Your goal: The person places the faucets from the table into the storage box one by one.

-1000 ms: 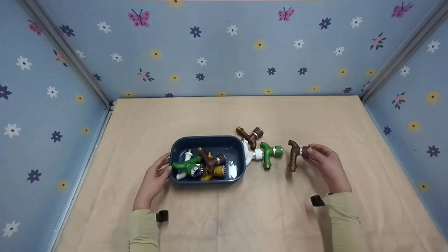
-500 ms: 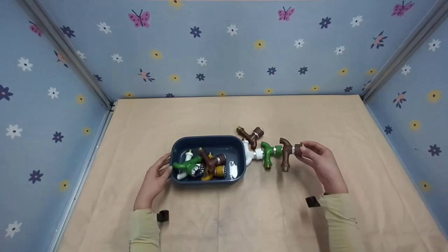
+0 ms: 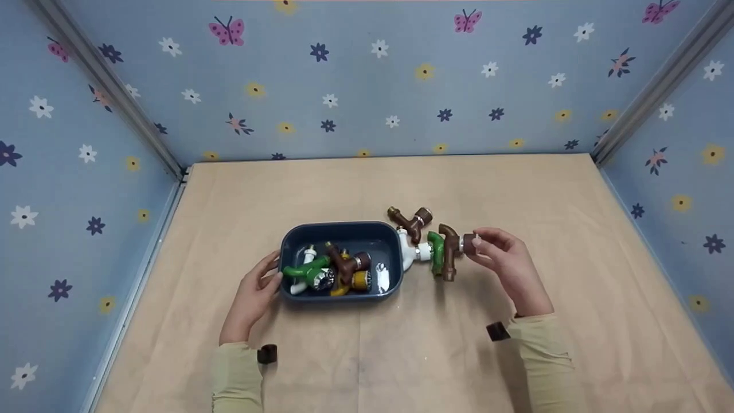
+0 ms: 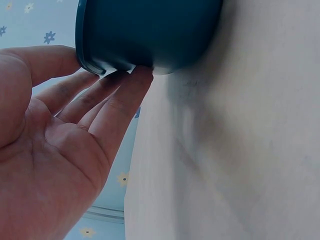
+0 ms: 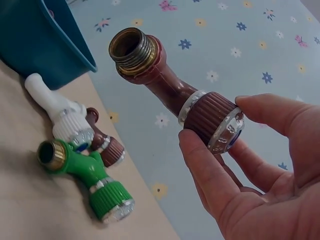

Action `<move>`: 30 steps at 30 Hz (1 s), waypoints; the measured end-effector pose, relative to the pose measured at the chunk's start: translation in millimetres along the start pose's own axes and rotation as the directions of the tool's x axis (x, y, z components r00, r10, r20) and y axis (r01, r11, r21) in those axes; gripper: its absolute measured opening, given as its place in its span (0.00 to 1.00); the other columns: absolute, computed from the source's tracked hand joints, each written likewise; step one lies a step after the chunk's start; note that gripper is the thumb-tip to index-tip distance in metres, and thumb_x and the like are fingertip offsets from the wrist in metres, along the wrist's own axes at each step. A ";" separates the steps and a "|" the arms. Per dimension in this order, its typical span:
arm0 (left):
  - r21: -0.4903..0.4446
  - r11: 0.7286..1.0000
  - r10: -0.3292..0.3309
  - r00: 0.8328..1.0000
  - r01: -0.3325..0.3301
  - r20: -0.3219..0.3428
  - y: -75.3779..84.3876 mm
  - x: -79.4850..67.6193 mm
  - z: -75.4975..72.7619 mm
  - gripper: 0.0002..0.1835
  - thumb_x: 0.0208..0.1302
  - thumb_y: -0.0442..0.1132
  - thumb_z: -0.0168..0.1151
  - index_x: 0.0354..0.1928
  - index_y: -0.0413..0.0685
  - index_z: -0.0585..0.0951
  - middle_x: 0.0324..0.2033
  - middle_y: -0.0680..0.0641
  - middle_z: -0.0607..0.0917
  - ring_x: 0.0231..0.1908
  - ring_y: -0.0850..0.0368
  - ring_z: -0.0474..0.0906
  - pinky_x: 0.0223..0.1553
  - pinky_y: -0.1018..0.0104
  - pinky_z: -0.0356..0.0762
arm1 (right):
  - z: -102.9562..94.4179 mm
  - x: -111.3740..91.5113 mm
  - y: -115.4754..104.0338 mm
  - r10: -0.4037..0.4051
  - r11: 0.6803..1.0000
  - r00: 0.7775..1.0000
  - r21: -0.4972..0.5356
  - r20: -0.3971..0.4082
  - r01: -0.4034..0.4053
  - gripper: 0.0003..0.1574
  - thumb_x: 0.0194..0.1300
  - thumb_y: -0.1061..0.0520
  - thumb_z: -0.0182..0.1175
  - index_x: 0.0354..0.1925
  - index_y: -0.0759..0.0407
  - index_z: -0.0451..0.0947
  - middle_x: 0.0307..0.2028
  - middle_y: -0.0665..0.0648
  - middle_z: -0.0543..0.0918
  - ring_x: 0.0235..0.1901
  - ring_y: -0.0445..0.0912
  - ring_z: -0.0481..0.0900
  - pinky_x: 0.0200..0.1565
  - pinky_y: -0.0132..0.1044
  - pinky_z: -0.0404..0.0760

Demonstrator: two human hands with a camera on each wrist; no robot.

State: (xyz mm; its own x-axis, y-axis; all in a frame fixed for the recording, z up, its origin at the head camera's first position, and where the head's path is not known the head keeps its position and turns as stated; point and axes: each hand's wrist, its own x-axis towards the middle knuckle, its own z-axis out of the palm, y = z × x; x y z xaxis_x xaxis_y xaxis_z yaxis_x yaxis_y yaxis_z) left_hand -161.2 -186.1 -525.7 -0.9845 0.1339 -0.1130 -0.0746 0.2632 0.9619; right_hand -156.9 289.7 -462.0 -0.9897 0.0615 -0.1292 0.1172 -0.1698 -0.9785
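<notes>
My right hand (image 3: 504,264) pinches a brown tap (image 3: 449,252) by its ribbed knob, thumb and fingers on either side. In the right wrist view this tap is tilted, its threaded brass end pointing away from the hand. In the head view it overlaps a green tap (image 3: 436,252) lying on the table. My left hand (image 3: 257,292) is at the left end of a dark blue tub (image 3: 339,299), its fairly straight fingers touching the outer wall and the thumb by the rim. The tub holds several taps, among them a green tap (image 3: 307,269) and a brown tap (image 3: 344,267).
A white tap (image 3: 409,252) lies against the tub's right end, with another brown tap (image 3: 410,222) just behind it. The table (image 3: 367,355) has a beige cover. Blue flowered panels (image 3: 355,80) stand at the back and both sides.
My right hand has carried the brown tap leftward, from beside the green tap on the table to overlapping it. My left hand and the tub have stayed in place.
</notes>
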 end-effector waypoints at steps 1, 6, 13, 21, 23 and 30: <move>-0.001 1.000 0.001 1.000 -0.001 0.000 0.2 -0.2 -0.1 0.28 0.72 0.33 0.51 0.72 0.52 0.62 0.64 0.38 0.69 0.57 0.45 0.73 0.46 0.67 0.78 | 3.7 0.4 0.1 0.004 1.000 1.000 -0.003 0.000 -0.004 0.26 0.62 0.63 0.65 0.54 0.76 0.69 0.45 0.64 0.76 0.43 0.50 0.81 0.50 0.45 0.79; 0.004 1.000 -0.003 1.000 0.003 -0.001 0.5 -0.7 -0.4 0.28 0.72 0.34 0.51 0.72 0.51 0.61 0.64 0.38 0.68 0.58 0.44 0.72 0.46 0.66 0.77 | 23.4 4.5 2.0 0.020 1.000 1.000 -0.021 0.011 -0.019 0.24 0.63 0.64 0.63 0.53 0.77 0.70 0.45 0.67 0.75 0.41 0.52 0.82 0.50 0.48 0.79; -0.005 1.000 -0.007 1.000 0.007 -0.006 -1.7 -0.1 -0.1 0.28 0.72 0.33 0.51 0.72 0.51 0.62 0.64 0.39 0.69 0.58 0.46 0.72 0.47 0.66 0.78 | 54.2 10.7 8.6 0.034 0.998 0.997 -0.058 0.066 -0.030 0.22 0.62 0.62 0.65 0.51 0.73 0.73 0.46 0.66 0.74 0.41 0.52 0.82 0.47 0.45 0.80; 0.017 1.000 0.005 1.000 -0.005 -0.007 -1.7 -0.1 0.3 0.27 0.72 0.34 0.51 0.72 0.53 0.62 0.63 0.39 0.69 0.58 0.45 0.72 0.48 0.61 0.77 | 86.3 19.3 20.0 0.029 0.993 0.996 -0.118 0.089 -0.018 0.19 0.59 0.63 0.67 0.48 0.70 0.76 0.43 0.62 0.78 0.38 0.49 0.82 0.44 0.45 0.82; 0.016 1.000 0.002 1.000 -0.002 -0.010 -1.5 -0.3 0.4 0.27 0.72 0.34 0.51 0.72 0.53 0.63 0.63 0.40 0.69 0.58 0.45 0.72 0.49 0.60 0.77 | 93.0 20.9 22.8 0.031 0.990 0.995 -0.141 0.095 -0.018 0.19 0.58 0.63 0.68 0.47 0.69 0.77 0.42 0.61 0.78 0.37 0.48 0.82 0.42 0.43 0.83; -0.007 1.000 -0.014 1.000 0.014 -0.010 -0.9 -1.8 0.6 0.28 0.72 0.34 0.51 0.72 0.56 0.63 0.63 0.42 0.70 0.58 0.48 0.73 0.49 0.60 0.77 | 107.4 24.6 31.6 0.012 0.984 0.991 -0.180 0.132 0.012 0.20 0.56 0.65 0.69 0.46 0.72 0.77 0.38 0.61 0.78 0.34 0.47 0.81 0.38 0.35 0.83</move>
State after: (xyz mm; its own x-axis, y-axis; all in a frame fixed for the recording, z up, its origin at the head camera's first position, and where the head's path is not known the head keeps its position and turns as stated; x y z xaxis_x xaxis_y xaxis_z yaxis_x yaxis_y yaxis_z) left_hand -159.2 -186.0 -526.6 -0.9849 0.1211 -0.1239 -0.0893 0.2581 0.9620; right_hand -186.4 180.2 -478.8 -0.9904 -0.0712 -0.1182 0.1177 0.0104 -0.9930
